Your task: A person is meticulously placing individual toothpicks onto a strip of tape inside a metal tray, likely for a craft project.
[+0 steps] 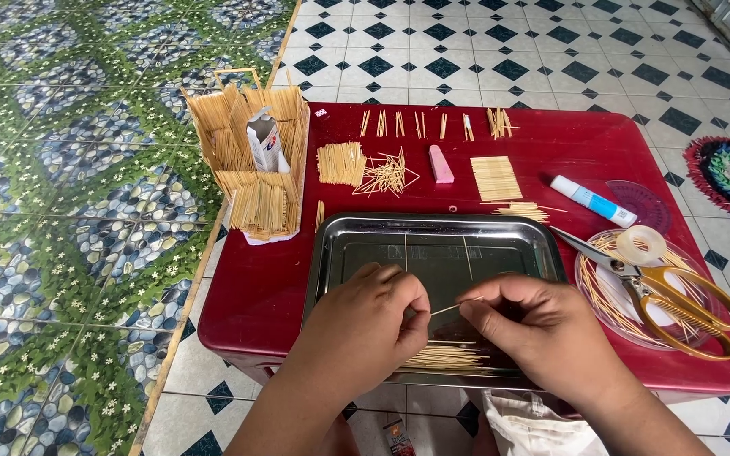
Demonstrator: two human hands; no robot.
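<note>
Wooden toothpick [448, 309] is pinched at both ends between left hand [365, 325] and right hand [534, 325], above the steel tray [542, 245]; keep it level; grip lightly to avoid snapping.

head cam | looks steeply down | close over red table [264, 279]
</note>
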